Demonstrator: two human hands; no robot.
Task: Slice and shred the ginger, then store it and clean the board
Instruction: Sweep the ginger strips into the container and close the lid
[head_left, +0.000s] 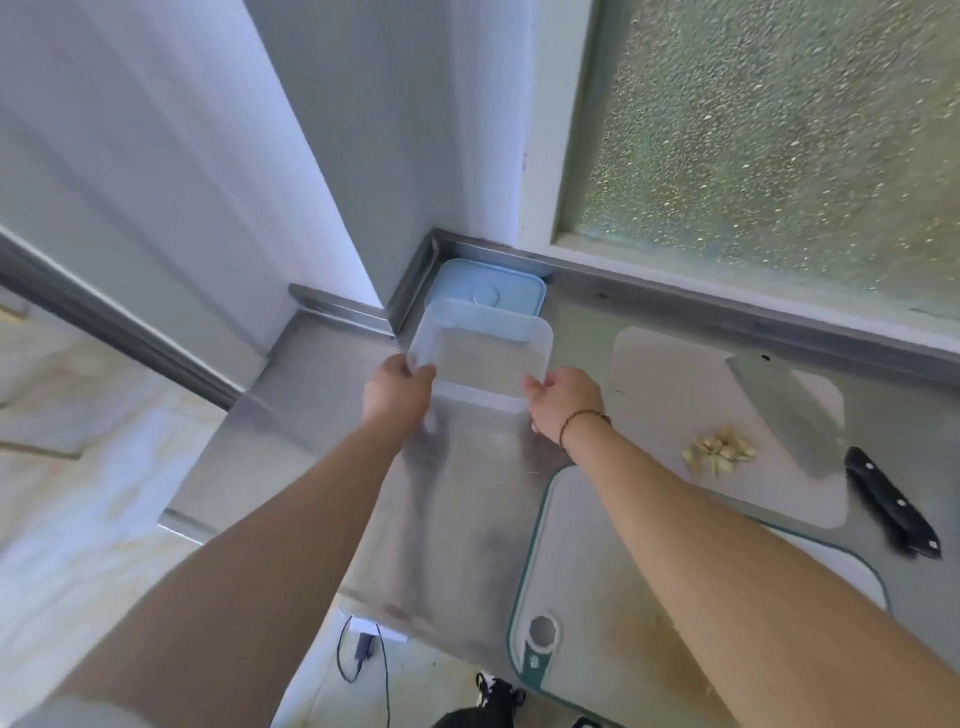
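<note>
Both hands, left hand (397, 387) and right hand (563, 400), grip the clear container (480, 358) for storing, while the cut ginger (722, 449) waits rightward on the board (660, 384), so next it likely needs carrying there.

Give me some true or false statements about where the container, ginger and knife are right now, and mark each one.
1. Both hands hold the clear container. True: the left hand and right hand grip its near corners.
2. The ginger is in the container. False: it lies on the pale cutting board.
3. The cleaver rests on that board. True.
4. The blue lid is on the container. False: it sits behind it, in the corner.
</note>
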